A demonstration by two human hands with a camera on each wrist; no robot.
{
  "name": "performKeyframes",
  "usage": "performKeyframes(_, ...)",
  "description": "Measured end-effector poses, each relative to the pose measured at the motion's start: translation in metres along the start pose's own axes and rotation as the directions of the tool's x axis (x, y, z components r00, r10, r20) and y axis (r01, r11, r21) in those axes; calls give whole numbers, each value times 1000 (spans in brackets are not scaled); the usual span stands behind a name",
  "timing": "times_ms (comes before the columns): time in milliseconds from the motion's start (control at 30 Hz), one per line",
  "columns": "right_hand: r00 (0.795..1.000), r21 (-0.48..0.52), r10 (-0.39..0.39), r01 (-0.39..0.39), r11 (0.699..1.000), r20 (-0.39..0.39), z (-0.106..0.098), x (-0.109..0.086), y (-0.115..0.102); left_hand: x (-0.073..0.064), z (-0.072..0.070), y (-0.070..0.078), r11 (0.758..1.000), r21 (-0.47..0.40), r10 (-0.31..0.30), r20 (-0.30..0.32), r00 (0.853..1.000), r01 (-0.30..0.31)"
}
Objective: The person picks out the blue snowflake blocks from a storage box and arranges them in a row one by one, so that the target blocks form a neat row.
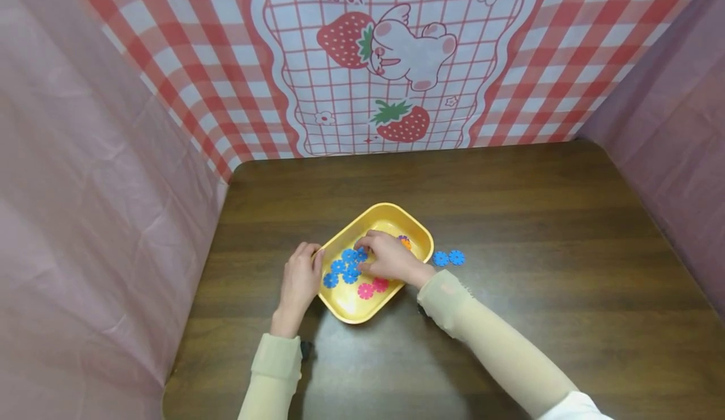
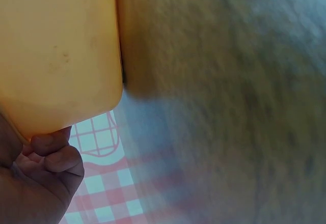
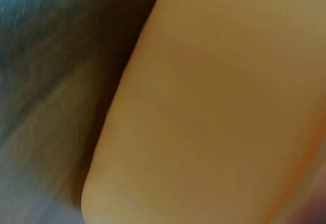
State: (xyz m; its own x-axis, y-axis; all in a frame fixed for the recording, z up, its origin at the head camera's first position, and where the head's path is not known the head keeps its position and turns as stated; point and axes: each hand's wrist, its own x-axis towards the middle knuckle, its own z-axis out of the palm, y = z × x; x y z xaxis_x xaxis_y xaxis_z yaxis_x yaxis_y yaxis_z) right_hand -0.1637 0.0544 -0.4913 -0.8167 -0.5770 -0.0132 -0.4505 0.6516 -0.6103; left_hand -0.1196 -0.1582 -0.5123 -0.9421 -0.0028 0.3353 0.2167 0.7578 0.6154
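My left hand (image 1: 300, 279) grips the left rim of a yellow plastic tray (image 1: 340, 312); in the left wrist view its curled fingers (image 2: 63, 160) meet the tray's edge. Inside the tray lie several blue notched discs (image 1: 337, 267), with two pink notched discs (image 1: 365, 291) near the front side. My right hand (image 1: 392, 258) reaches over the right rim into the tray. Its bent fingertips and thumb are around blue discs, but whether they pinch one is unclear. An orange disc (image 1: 406, 244) shows beyond the right hand, beside a purple bit.
Two blue notched discs (image 1: 449, 258) lie joined or touching on the brown wooden table (image 1: 538, 231), right of the tray. A red-and-white checked cloth (image 1: 198, 61) hangs behind the table. Pink curtains (image 1: 85, 187) flank both sides.
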Motion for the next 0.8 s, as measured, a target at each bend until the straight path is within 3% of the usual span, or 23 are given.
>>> performKeyframes(233,999,-17,-16,16,1000,36,10,2,0,1,-2,2,999,-5,-39,44,998,39)
performKeyframes(500,997,-61,-55,58,996,57,15,3,-1,1,-2,2,999,2,-41,45,998,41)
performKeyframes(800,996,-63,-35,41,997,88,18,4,-3,0,-2,2,999,-1,-40,42,998,40)
